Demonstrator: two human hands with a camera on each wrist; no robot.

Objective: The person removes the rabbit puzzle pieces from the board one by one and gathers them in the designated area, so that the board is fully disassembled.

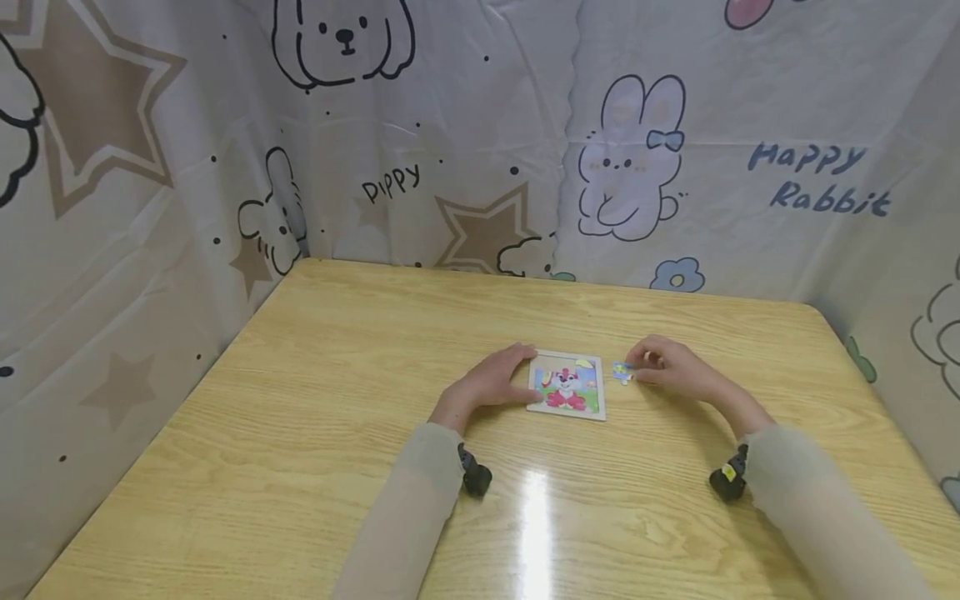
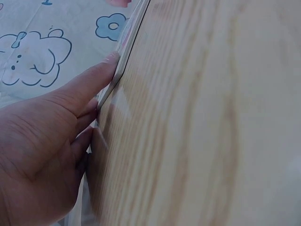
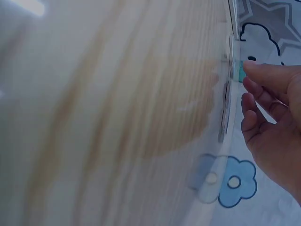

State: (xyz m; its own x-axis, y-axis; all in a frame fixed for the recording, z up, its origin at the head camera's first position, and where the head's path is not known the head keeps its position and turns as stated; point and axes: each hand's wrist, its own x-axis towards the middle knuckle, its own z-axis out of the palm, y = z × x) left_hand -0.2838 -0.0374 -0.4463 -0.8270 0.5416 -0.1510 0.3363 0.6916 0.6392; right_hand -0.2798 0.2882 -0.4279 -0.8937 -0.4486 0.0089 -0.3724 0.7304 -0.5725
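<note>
A small square jigsaw puzzle (image 1: 566, 390) with a pale frame and a cartoon animal in pink lies flat on the table. My left hand (image 1: 492, 379) rests at its left side, with the thumb on the lower left of the frame and the fingers by the upper left corner. In the left wrist view, the left thumb (image 2: 96, 77) lies extended against the frame's edge. To the right of the puzzle, my right hand (image 1: 670, 368) pinches a blue and yellow jigsaw piece (image 1: 622, 372) between thumb and fingers. A greenish bit of that piece (image 3: 241, 73) shows beside the right thumb.
The wooden table (image 1: 337, 375) extends around the puzzle, with a bright reflection near its front. A printed cloth (image 1: 480, 125) with rabbits, stars and dogs hangs behind and along both sides. Each wrist carries a small black camera (image 1: 474, 473).
</note>
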